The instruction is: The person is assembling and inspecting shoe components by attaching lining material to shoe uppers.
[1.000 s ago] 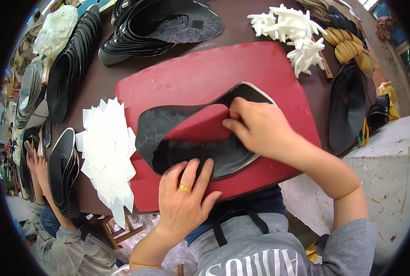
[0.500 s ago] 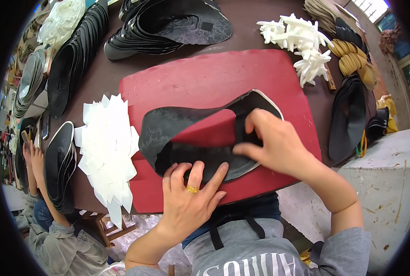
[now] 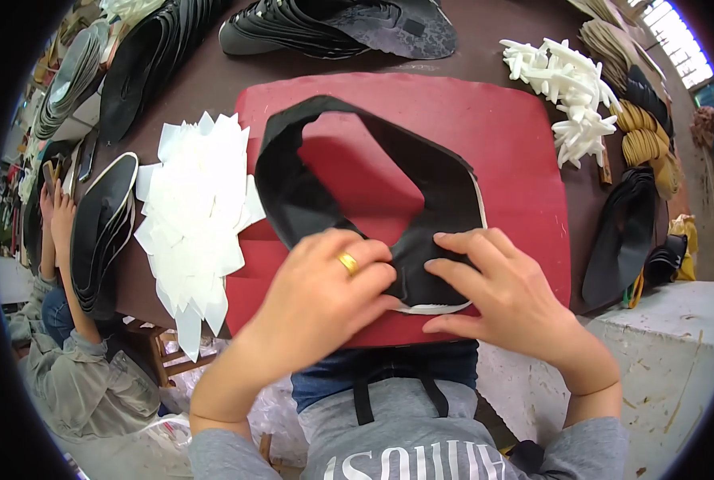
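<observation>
A black shoe upper (image 3: 443,188) with a white edge lies as a loop on the red mat (image 3: 517,144). Part of its left side stands up from the mat. My left hand (image 3: 325,284), with a gold ring, has bent fingers pressed together at the near edge of the upper, seemingly pinching it. Their tips are partly hidden. Beside it, my right hand (image 3: 505,292) rests its fingertips on the upper's near right part. Those fingers are spread, with the thumb next to the white edge.
White pointed pieces (image 3: 193,216) are heaped left of the mat; small white parts (image 3: 569,88) lie at the far right. Stacked black uppers (image 3: 337,28) stand at the back. More black pieces (image 3: 625,240) lie to the right. A co-worker's hands (image 3: 61,212) are at the left edge.
The upper has been turned over and round, its plain black inside now showing. My right hand moved down from its raised end to the near edge; my left hand has closed there.
</observation>
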Demonstrator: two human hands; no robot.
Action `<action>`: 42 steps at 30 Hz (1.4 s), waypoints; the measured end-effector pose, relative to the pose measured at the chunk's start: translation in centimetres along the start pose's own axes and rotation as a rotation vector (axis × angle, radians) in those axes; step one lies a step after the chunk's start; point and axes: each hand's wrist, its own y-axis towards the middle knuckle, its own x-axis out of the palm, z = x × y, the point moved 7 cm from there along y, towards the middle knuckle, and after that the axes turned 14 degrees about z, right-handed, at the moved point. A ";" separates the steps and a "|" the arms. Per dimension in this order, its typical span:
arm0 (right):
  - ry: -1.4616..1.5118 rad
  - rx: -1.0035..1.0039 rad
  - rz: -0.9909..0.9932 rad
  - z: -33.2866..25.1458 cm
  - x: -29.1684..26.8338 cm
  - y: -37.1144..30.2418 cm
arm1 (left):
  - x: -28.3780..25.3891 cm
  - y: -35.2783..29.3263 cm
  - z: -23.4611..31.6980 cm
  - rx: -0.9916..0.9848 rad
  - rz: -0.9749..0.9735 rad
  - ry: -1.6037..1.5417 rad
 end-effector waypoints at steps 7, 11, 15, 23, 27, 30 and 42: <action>0.008 0.042 0.013 -0.5 1.2 -0.5 | 0.5 -1.1 -0.4 -0.111 0.090 -0.104; 0.031 0.083 0.008 -0.2 2.1 -0.3 | 0.9 -1.8 -0.8 -0.199 0.140 -0.138; 0.040 0.131 0.017 0.0 2.8 -0.1 | 1.0 -1.9 -1.1 -0.252 0.135 -0.180; 0.133 0.190 -0.089 -0.1 1.6 2.2 | 1.5 -2.8 -1.1 -0.343 0.116 -0.263; 0.020 0.088 -0.035 -2.4 1.5 0.0 | 1.6 -3.3 -1.5 -0.516 0.285 -0.295; -0.041 0.084 -0.038 -1.9 1.4 0.0 | 1.6 -3.3 -1.7 -0.538 0.299 -0.235; -0.103 0.057 -0.151 -3.0 0.5 2.9 | 0.7 -3.2 -3.1 -0.500 0.312 -0.124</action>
